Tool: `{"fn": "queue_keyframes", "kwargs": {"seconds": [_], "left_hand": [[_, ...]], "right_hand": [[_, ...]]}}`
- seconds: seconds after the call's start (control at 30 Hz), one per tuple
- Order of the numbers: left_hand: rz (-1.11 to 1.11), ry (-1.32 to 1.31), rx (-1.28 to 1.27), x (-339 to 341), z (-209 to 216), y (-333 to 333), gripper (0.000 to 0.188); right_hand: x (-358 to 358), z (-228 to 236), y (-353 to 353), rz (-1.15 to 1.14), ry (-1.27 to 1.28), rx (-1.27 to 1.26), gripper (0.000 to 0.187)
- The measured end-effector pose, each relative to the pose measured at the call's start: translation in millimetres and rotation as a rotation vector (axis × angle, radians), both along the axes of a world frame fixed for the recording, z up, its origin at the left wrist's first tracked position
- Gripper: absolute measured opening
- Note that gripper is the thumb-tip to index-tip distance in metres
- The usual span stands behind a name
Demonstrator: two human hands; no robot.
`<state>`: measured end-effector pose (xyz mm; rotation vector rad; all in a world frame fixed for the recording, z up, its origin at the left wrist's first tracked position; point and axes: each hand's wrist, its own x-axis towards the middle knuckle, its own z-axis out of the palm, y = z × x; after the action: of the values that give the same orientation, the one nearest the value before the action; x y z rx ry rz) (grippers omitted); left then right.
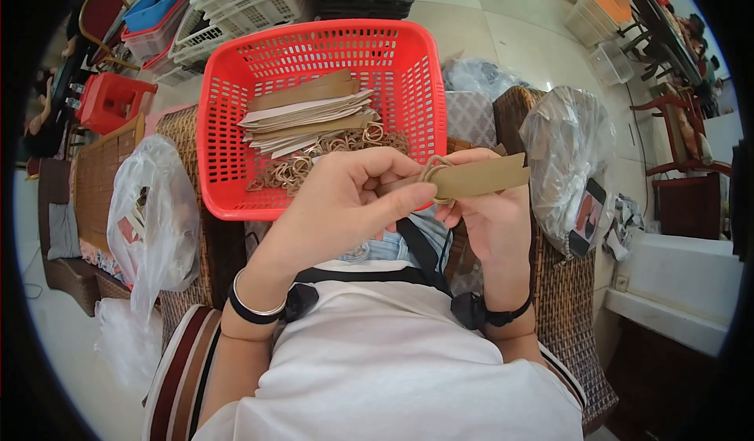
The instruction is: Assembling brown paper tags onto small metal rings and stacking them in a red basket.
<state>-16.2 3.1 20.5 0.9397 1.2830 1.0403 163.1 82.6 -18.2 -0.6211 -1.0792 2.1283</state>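
Note:
A flat olive-tan strip (483,177) lies between my hands, over the near right corner of the red basket. A thin metal ring (432,168) sits around its left end. My left hand (357,186) is closed, with thumb and fingers pinching that end right at the ring. My right hand (495,215) supports the strip from behind and below, its fingers curled against it. Part of the strip is hidden by the left fingers. In the red basket (322,32) are a stack of similar strips (310,111) and a heap of gold-coloured metal rings (287,172).
Plastic bags hang on both wicker armrests, one bag (153,213) left and another (569,142) right. A phone (587,215) rests against the right one. Stacked crates (247,5) stand behind the basket. A red stool (118,102) is at the far left. People sit at both sides.

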Motion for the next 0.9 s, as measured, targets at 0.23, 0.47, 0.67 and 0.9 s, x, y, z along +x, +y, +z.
{"fn": "queue_keyframes", "kwargs": {"seconds": [0.23, 0.47, 0.67, 0.9], "left_hand": [[0.236, 0.044, 0.239, 4, -17, 2, 0.01], [0.335, 0.418, 0.477, 17, -23, 6, 0.011], [0.375, 0.404, 0.504, 27, -26, 5, 0.013], [0.304, 0.568, 0.683, 22, -29, 9, 0.019]], "right_hand": [[2, 9, 2, -0.11, -0.113, 0.289, 0.017], [-10, 2, -11, 0.113, 0.146, -0.423, 0.02], [-12, -2, -5, 0.146, 0.286, -0.485, 0.027], [-7, -11, 0, 0.153, 0.316, -0.561, 0.017]]}}
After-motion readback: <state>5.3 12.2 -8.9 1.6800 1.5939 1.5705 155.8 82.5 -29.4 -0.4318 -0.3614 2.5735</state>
